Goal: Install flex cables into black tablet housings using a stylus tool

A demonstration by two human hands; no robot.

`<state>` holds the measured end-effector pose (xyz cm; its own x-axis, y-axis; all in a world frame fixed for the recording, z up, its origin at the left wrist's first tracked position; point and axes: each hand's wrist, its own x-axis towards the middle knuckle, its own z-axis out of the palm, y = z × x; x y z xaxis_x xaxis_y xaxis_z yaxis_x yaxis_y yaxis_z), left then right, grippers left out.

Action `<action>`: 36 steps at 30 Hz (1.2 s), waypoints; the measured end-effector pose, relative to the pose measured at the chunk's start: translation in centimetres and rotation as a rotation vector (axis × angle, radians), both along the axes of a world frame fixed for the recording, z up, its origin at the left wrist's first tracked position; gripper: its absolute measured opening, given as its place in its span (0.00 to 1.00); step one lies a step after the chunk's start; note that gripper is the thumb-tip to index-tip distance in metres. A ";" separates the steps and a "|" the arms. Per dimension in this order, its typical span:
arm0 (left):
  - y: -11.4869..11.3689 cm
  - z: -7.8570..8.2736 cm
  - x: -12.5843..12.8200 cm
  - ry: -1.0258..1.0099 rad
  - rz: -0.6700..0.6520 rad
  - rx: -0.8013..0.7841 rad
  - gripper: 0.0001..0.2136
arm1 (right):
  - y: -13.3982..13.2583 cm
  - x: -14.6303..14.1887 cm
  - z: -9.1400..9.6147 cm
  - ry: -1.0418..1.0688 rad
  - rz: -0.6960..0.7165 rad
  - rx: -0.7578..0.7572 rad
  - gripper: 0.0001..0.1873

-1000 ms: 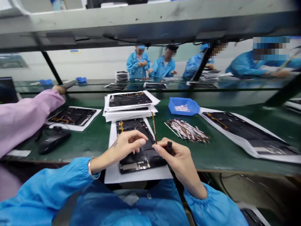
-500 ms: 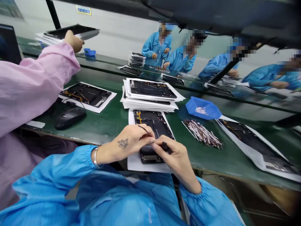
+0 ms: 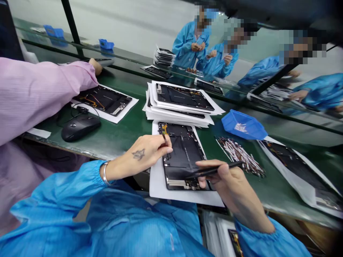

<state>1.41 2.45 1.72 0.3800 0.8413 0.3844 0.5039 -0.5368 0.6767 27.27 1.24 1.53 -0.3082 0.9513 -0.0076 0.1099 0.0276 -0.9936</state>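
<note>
Black tweezers (image 3: 211, 171) over an open tablet housing (image 3: 182, 151), a thin dark strip (image 3: 164, 138) in the other hand.

The left hand (image 3: 150, 151) pinches the strip between thumb and fingers above the housing's left side; the right hand (image 3: 232, 178) has its fingers clamped on the tweezers, tips at the near end, though whether they touch cannot be told. The housing lies on a white sheet (image 3: 157, 182) whose near edge seems to overhang the green bench (image 3: 120, 139), so a sleeve catching it could drag both askew. Careless tweezer tips might scratch or snag the small parts there, and too hard a pinch could crease the strip. To the right, the loose strip pile (image 3: 241, 155) sits close enough for the right hand to scatter by brushing it.
</note>
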 end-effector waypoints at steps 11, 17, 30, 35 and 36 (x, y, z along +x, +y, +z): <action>1.0 0.0 0.5 0.289 -0.085 -0.051 0.06 | 1.5 -1.6 0.5 -0.179 0.026 0.110 0.15; 1.1 -0.4 0.7 0.383 -0.126 0.041 0.05 | 2.4 -2.4 0.9 -0.269 0.109 0.098 0.17; 1.5 -0.2 1.0 0.442 -0.170 0.158 0.06 | 2.9 -2.4 1.6 -0.357 0.173 0.101 0.19; 1.8 -0.2 1.3 0.440 -0.171 0.189 0.06 | 3.0 -2.5 1.6 -0.361 0.189 0.124 0.16; 1.8 -0.2 1.3 0.433 -0.176 0.194 0.06 | 3.0 -2.5 1.6 -0.360 0.188 0.122 0.16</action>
